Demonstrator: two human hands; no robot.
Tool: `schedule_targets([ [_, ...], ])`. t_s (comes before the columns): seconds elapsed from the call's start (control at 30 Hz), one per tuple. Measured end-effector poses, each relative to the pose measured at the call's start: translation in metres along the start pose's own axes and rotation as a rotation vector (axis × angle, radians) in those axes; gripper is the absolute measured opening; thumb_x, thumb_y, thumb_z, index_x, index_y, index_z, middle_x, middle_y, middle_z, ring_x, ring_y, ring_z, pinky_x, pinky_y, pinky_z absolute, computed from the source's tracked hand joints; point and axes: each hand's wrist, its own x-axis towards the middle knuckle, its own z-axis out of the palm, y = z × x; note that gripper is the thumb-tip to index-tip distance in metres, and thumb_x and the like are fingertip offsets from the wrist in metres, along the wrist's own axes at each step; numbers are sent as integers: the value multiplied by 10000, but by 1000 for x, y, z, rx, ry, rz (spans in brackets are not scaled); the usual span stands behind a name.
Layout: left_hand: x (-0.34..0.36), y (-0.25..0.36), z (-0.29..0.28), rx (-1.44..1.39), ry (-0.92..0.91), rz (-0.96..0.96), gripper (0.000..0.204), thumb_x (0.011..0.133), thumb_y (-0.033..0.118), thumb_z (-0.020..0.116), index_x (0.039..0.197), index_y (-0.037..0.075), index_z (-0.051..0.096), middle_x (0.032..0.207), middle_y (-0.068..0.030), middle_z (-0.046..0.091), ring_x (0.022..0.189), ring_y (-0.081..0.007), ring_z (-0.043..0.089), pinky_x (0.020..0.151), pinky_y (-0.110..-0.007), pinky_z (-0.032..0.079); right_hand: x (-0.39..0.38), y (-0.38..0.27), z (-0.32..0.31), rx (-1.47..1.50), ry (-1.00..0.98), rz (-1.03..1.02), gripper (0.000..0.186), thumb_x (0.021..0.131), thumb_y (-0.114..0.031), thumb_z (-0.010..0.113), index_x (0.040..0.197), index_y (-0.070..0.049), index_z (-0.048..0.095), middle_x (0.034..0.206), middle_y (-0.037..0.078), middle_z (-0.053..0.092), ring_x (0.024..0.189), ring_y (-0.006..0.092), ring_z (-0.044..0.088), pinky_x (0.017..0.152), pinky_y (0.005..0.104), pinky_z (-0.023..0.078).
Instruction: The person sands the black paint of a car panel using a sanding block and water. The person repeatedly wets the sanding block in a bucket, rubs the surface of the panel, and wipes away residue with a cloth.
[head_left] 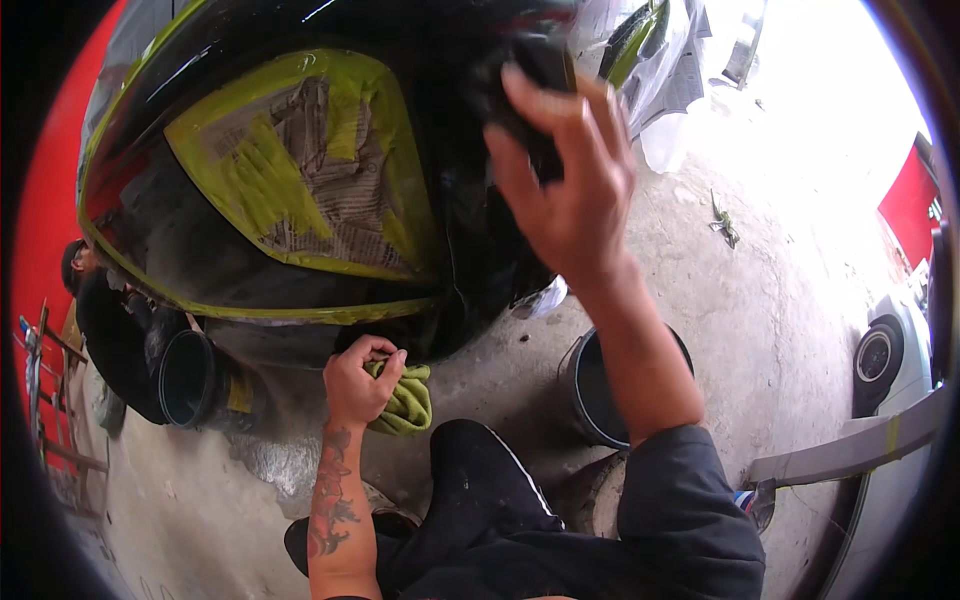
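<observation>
A glossy black car body fills the upper middle, with a window masked by newspaper and yellow-green tape. My right hand, smeared by motion, grips a dark block against the black panel. The block's exact kind is unclear, and the fingers partly cover it. Lower down, at the body's bottom edge, my left hand is closed round a bunched green cloth.
A dark bucket stands below my right forearm; another bucket is at left, beside a crouching person in black. Plastic sheeting hangs at the body's right side. A white car stands far right on the concrete floor.
</observation>
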Motion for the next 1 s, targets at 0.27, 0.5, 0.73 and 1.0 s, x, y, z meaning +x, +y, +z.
schedule_targets([
  [0.27, 0, -2, 1, -4, 16, 29, 164, 876, 151, 765, 905, -1, 711, 780, -63, 729, 746, -133, 716, 697, -284, 539, 1, 16, 2, -21, -37, 71, 372, 812, -44, 797, 1176, -52, 718, 1136, 152, 688, 1011, 339, 658, 888, 391, 518],
  [0.5, 0, -5, 2, 3, 14, -2, 164, 876, 144, 768, 902, -7, 707, 775, -58, 725, 744, -109, 698, 700, -275, 533, 18, -4, -4, 39, 55, -66, 357, 820, -70, 794, 1170, -58, 726, 1136, 150, 693, 1025, 334, 664, 901, 403, 516],
  [0.73, 1, -6, 4, 16, 39, 15, 170, 842, 201, 808, 873, 54, 728, 764, -67, 743, 736, -184, 757, 671, -298, 552, 52, 15, 2, -45, 70, 90, 334, 809, -66, 780, 1135, -49, 708, 1096, 160, 696, 993, 355, 665, 878, 427, 529],
  [1.0, 2, -6, 3, 25, 30, 30, 172, 848, 201, 802, 879, 50, 726, 759, -67, 741, 731, -180, 755, 668, -296, 547, 47, -2, 2, -27, 75, 86, 317, 845, -85, 756, 1141, -10, 673, 1108, 222, 676, 1071, 412, 655, 924, 458, 535],
])
